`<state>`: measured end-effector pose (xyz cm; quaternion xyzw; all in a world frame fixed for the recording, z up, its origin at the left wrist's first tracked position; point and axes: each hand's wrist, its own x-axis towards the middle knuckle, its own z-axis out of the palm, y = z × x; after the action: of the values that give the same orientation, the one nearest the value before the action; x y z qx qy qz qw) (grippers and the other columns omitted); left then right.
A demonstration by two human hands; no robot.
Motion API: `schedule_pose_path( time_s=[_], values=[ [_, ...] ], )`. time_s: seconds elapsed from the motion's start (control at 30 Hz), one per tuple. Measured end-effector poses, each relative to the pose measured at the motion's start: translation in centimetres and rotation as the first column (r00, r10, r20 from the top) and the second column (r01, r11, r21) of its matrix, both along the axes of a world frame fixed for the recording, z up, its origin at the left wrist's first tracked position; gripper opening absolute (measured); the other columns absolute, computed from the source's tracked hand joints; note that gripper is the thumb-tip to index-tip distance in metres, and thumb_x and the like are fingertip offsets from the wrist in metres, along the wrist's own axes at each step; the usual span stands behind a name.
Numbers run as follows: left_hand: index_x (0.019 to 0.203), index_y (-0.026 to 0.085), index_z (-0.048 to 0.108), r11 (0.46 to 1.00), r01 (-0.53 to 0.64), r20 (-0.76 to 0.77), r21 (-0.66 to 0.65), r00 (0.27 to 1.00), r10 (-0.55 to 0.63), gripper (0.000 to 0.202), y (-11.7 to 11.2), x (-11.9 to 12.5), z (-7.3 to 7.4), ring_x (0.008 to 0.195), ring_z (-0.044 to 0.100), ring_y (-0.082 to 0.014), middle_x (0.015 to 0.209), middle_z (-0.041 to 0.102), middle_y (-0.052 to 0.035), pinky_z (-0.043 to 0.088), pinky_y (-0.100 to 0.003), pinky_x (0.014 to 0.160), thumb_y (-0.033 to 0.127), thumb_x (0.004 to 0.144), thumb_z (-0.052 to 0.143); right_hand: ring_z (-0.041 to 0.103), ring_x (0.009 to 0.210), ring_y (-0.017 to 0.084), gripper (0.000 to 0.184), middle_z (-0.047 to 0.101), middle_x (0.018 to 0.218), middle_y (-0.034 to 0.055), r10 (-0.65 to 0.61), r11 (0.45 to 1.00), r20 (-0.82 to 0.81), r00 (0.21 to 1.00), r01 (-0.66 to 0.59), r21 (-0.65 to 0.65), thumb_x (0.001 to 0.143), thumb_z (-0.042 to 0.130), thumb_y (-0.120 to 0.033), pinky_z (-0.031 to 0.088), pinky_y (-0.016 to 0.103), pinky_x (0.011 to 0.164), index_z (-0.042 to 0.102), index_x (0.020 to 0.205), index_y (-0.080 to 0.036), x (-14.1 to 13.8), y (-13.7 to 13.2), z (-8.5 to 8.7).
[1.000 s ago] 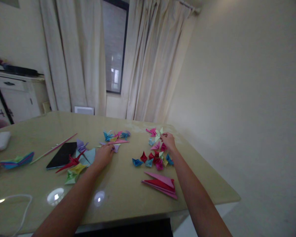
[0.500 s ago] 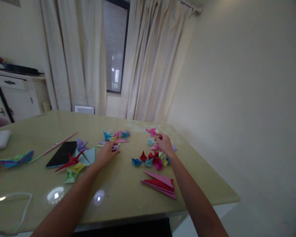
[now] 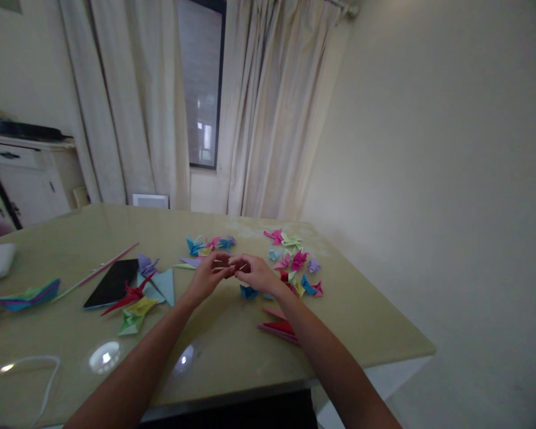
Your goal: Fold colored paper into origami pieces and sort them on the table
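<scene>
My left hand (image 3: 208,279) and right hand (image 3: 258,275) meet fingertip to fingertip, both pinched on a small red folded piece (image 3: 241,267) held just above the table (image 3: 361,319). It is blurred, so it may be two pieces. I judge this a fitting or creasing step, and the next fold calls for a steady pinch. Loose folded pieces (image 3: 299,260) lie just to the right.

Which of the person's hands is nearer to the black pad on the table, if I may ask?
Left. The left hand lies right of the black pad, apart from it; the right hand is beyond it, farther right.
</scene>
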<state>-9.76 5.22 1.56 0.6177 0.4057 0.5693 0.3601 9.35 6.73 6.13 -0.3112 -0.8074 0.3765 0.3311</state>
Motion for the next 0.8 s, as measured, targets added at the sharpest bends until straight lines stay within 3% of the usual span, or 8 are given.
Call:
schedule_pose_path(
  time_s=[0.1,0.2,0.3,0.37,0.4,0.6,0.73,0.8],
  values=[
    [0.113,0.018,0.066,0.999,0.002,-0.048,0.033,0.999,0.0,0.048,0.2,-0.2,0.2,0.093,0.076,-0.025,0.107,0.076,-0.0093,0.064,-0.042,0.082,0.057,0.085,0.072,0.073,0.075,0.017,0.013,0.079,0.082,0.001,-0.054,0.996,0.04,0.998,0.052,0.071,0.088,0.068,-0.016,0.054,0.026,0.071,0.078,0.095,-0.02,0.7,-0.5,0.6],
    [0.117,0.018,0.069,0.978,-0.16,-0.34,0.134,0.919,0.197,0.04,0.3,-1.3,0.0,0.109,0.072,-0.0283,0.118,0.076,-0.0132,0.058,-0.045,0.098,0.05,0.099,0.052,0.07,0.072,0.017,0.009,0.077,0.08,0.0024,-0.199,0.97,0.028,0.98,0.193,0.151,0.089,0.069,-0.02,0.053,0.027,0.069,0.078,0.091,-0.018,2.8,-0.4,1.3],
    [0.132,0.018,0.065,0.887,-0.413,-0.711,0.204,0.561,0.424,0.04,0.2,-3.0,-0.9,0.134,0.058,-0.035,0.143,0.065,-0.0182,0.046,-0.053,0.11,0.032,0.099,0.049,0.071,0.075,0.019,0.014,0.078,0.085,0.0045,-0.394,0.886,-0.063,0.917,0.397,0.238,0.089,0.067,-0.027,0.053,0.029,0.072,0.078,0.094,-0.018,6.8,0.2,2.0],
    [0.141,0.017,0.06,0.856,-0.484,-0.856,0.182,0.349,0.38,0.046,0.1,-3.8,-1.5,0.137,0.055,-0.0372,0.148,0.06,-0.0197,0.044,-0.057,0.11,0.026,0.098,0.045,0.071,0.075,0.02,0.019,0.078,0.085,0.0046,-0.488,0.829,-0.106,0.866,0.498,0.255,0.088,0.066,-0.031,0.054,0.031,0.072,0.078,0.096,-0.019,10.0,0.5,2.4],
    [0.142,0.017,0.06,0.858,-0.488,-0.893,0.161,0.298,0.337,0.046,0.0,-4.0,-1.7,0.136,0.055,-0.0374,0.147,0.061,-0.02,0.044,-0.057,0.109,0.026,0.099,0.044,0.071,0.074,0.02,0.02,0.079,0.084,0.0047,-0.524,0.804,-0.117,0.843,0.536,0.259,0.087,0.064,-0.032,0.054,0.032,0.073,0.078,0.094,-0.019,11.6,0.6,2.5],
    [0.136,0.017,0.064,0.88,-0.467,-0.939,0.089,0.254,0.23,0.049,0.0,-4.3,-1.3,0.13,0.06,-0.0401,0.143,0.062,-0.021,0.048,-0.056,0.103,0.043,0.098,0.05,0.073,0.078,0.023,0.026,0.08,0.086,0.0075,-0.72,0.651,-0.054,0.692,0.7,0.295,0.085,0.061,-0.039,0.054,0.034,0.077,0.077,0.09,-0.02,20.1,-0.9,1.6],
    [0.121,0.016,0.071,0.864,-0.504,-0.949,0.0,0.272,0.159,0.048,0.3,-5.2,-1.0,0.12,0.066,-0.0374,0.128,0.071,-0.0214,0.051,-0.048,0.099,0.052,0.094,0.054,0.074,0.081,0.025,0.029,0.08,0.089,0.0097,-0.864,0.478,0.011,0.504,0.812,0.334,0.086,0.057,-0.041,0.052,0.035,0.077,0.076,0.091,-0.02,23.8,-3.0,-1.0],
    [0.119,0.017,0.071,0.846,-0.532,-0.939,-0.022,0.302,0.166,0.049,0.4,-5.6,-1.0,0.12,0.066,-0.0371,0.125,0.072,-0.0203,0.052,-0.046,0.098,0.054,0.09,0.058,0.073,0.08,0.025,0.027,0.08,0.088,0.0106,-0.887,0.449,0.068,0.457,0.82,0.355,0.086,0.056,-0.04,0.051,0.035,0.075,0.075,0.089,-0.02,24.6,-3.9,-2.5]
  ],
)
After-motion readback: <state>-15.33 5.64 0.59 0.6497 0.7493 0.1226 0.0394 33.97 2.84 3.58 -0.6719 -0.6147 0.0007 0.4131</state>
